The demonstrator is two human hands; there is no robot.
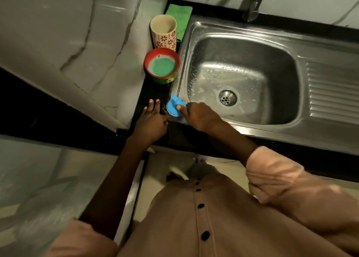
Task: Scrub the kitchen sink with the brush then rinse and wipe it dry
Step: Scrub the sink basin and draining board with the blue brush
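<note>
I am gripping the blue brush (175,108) in my right hand (198,117) at the sink's (242,33) lower-left rim, left hand (151,121) resting flat with fingers straight on the counter, judging the brush light, stiff, soap-slippery, best held by its top handle.

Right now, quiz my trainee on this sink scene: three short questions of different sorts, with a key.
1. True or false: the right hand grips the round blue plastic brush at the front left rim of the stainless steel sink.
2. What does the red bowl hold? A) green soapy liquid B) rice C) nothing
3. Fill in: the left hand rests open on the black ____.

Key: 1 true; 2 A; 3 countertop.
</note>
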